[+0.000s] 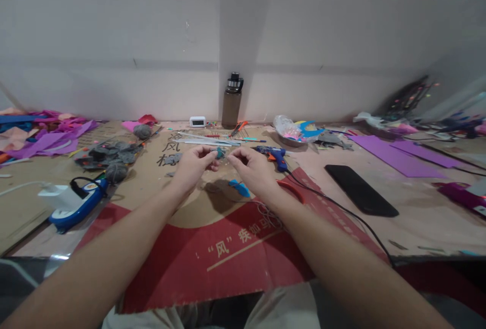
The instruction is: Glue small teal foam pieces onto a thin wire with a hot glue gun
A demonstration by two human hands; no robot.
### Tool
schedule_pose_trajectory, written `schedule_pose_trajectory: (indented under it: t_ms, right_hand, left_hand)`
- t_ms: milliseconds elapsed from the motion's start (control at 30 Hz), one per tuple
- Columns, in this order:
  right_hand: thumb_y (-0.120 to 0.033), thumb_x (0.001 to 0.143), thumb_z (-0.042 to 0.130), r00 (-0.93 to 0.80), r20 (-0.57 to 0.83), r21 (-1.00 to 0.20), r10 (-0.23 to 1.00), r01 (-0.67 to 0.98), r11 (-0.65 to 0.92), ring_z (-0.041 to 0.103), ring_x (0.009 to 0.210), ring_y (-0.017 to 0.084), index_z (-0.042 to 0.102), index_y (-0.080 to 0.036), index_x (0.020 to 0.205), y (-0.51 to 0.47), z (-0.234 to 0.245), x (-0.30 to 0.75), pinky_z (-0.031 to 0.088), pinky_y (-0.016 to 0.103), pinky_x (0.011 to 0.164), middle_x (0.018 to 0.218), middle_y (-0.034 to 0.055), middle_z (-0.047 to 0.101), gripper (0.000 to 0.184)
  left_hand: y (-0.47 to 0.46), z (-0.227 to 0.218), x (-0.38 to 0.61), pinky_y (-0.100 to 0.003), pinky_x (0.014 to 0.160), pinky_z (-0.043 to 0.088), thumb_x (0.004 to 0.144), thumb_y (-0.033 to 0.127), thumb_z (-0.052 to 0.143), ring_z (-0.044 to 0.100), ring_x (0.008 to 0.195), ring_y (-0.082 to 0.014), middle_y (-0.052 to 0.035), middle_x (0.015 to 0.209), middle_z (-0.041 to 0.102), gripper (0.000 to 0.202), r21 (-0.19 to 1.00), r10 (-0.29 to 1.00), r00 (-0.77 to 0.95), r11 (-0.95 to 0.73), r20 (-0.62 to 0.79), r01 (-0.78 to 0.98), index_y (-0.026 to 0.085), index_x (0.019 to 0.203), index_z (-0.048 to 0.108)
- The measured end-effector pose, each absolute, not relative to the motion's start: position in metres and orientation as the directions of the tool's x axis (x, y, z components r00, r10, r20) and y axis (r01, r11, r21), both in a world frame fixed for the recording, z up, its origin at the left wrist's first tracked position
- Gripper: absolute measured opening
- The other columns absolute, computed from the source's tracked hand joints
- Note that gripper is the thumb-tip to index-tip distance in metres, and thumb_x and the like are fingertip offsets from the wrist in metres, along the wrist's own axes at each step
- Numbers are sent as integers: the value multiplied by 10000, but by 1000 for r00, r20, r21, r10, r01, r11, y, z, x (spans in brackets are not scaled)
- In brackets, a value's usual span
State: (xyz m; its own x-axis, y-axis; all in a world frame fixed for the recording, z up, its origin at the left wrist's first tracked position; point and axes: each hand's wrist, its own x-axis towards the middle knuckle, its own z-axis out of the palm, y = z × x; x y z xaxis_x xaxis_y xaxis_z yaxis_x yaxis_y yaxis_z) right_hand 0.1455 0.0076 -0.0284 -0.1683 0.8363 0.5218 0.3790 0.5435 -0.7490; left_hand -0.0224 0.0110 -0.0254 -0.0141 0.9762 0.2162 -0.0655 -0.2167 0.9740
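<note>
Above the cardboard, my left hand [195, 167] pinches a small teal piece [220, 153] between thumb and fingertips. My right hand [252, 167] is close beside it, thumb and fingers pressed together; whatever it holds, if anything, is too small to make out. On the cardboard below lies a bright blue scrap [239, 188], between the wrists. A blue glue gun [279, 158] with an orange trigger rests just beyond my right hand. Thin pale string [268, 212] lies coiled beside my right forearm, and a red curved handle [294, 187] shows partly behind it.
Red-and-tan cardboard [170, 258] covers the table front. A bottle [231, 104] stands by the back panel, near a small white display [197, 122]. To the right lie a black phone [360, 190] and purple sheets [397, 157]. A blue power strip [81, 212] sits left; the glue-gun cord [341, 207] runs right.
</note>
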Motion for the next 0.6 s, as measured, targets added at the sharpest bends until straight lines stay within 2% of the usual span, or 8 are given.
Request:
schedule_pose_trajectory:
  t_ms: [333,467,600]
  right_hand:
    - [-395,897,451,-196,485,-744,853,420,519,499,640,126,586,-178,679,6,-23,146,360,248,654,663,-4,586,337]
    - [-399,894,455,-221,462,-751,859,417,512,491,637,123,593,-173,684,8,-27,145,356,243,647,667,-5,587,338]
    - [-397,896,445,-273,430,-714,861,481,509,500,654,127,600,-170,716,11,-26,147,351,243,635,677,-2,584,329]
  left_hand:
    - [7,-20,-19,-239,553,499,681,275,727,580,574,-104,-26,676,639,223,976,981,-2,-192,192,-99,117,807,635]
    - [7,-20,-19,-238,551,496,673,262,727,580,563,-103,-20,655,633,201,973,979,-30,-201,199,-113,124,782,628]
    - [8,-21,-20,-242,556,496,671,255,728,578,562,-104,-16,649,626,194,974,981,-35,-194,191,-115,127,774,626]
